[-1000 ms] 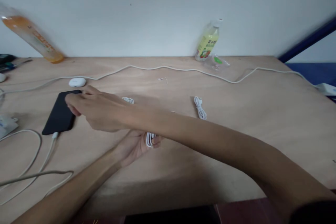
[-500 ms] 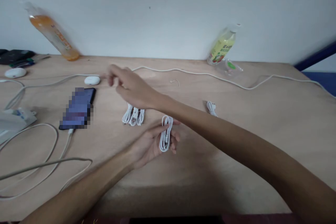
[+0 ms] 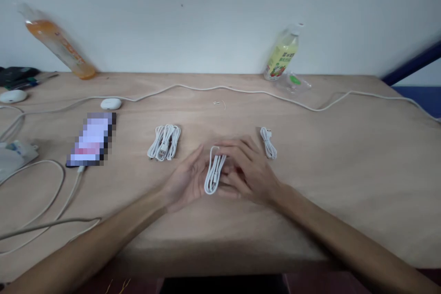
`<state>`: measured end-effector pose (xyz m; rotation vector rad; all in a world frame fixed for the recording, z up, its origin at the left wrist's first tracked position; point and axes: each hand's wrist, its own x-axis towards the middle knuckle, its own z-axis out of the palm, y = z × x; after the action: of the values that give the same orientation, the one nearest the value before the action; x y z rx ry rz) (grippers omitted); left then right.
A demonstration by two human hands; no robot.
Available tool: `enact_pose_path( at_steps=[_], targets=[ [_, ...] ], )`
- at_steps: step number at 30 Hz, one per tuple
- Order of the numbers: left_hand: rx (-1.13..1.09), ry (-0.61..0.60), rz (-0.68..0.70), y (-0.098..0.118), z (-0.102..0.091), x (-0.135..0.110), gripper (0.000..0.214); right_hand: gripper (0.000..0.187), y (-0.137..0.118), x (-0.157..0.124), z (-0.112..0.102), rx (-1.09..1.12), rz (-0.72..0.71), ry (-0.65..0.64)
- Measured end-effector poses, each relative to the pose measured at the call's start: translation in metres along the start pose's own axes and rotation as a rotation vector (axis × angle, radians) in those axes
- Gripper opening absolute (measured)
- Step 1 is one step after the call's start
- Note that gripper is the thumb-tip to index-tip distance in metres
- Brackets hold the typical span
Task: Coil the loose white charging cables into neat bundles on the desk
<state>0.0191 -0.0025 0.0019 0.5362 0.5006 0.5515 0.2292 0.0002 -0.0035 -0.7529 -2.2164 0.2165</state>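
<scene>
A coiled white USB cable [image 3: 214, 175] is between my two hands, above the near middle of the table. My left hand [image 3: 186, 181] cradles it from the left and below, thumb raised and fingers running behind the coil. From the right, my right hand [image 3: 250, 170] has its bent fingers on the upper part of the coil; motion blurs them a little. Beyond my left hand, several bundled white cables [image 3: 164, 142] lie side by side, a USB plug showing. One more bundled white cable [image 3: 268, 142] lies past my right hand.
A phone [image 3: 91, 140] with a cord plugged in lies left, near a white earbud case [image 3: 110, 104]. Against the wall stand an orange drink bottle [image 3: 62, 48] and a yellow-labelled bottle [image 3: 281, 55]. A long white cord [image 3: 253, 93] crosses the table; small twist-tie scraps [image 3: 216, 103] lie nearby.
My right hand has come back from the far left, over the bundled cables, to the coil at my left hand. My left thumb has lifted off the coil. The view has shifted slightly.
</scene>
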Motion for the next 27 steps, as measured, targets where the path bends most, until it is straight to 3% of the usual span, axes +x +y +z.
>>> enact_pose_path(
  at_steps=[4, 9, 15, 19, 25, 27],
  targets=[
    [0.201, -0.068, -0.131, 0.003, -0.007, -0.004, 0.093, 0.039, 0.004, -0.005, -0.001, 0.045, -0.063, -0.094],
    [0.234, 0.011, -0.187, 0.004, -0.006, -0.010, 0.074, 0.030, 0.005, -0.012, -0.001, 0.038, -0.060, -0.148],
    [0.199, 0.097, -0.053, -0.002, 0.002, -0.013, 0.051, 0.015, 0.006, -0.013, 0.003, 0.106, -0.004, -0.033],
    [0.241, 0.106, 0.052, -0.003, 0.004, -0.014, 0.045, 0.015, 0.004, -0.013, -0.001, 0.140, 0.057, 0.016],
    [0.213, 0.283, 0.293, -0.001, 0.006, -0.012, 0.029, 0.020, 0.001, -0.014, -0.008, 0.127, 0.112, 0.079],
    [0.177, 0.290, 0.349, -0.003, 0.008, -0.011, 0.026, 0.021, 0.000, -0.013, -0.009, 0.103, 0.117, 0.116]
  ],
)
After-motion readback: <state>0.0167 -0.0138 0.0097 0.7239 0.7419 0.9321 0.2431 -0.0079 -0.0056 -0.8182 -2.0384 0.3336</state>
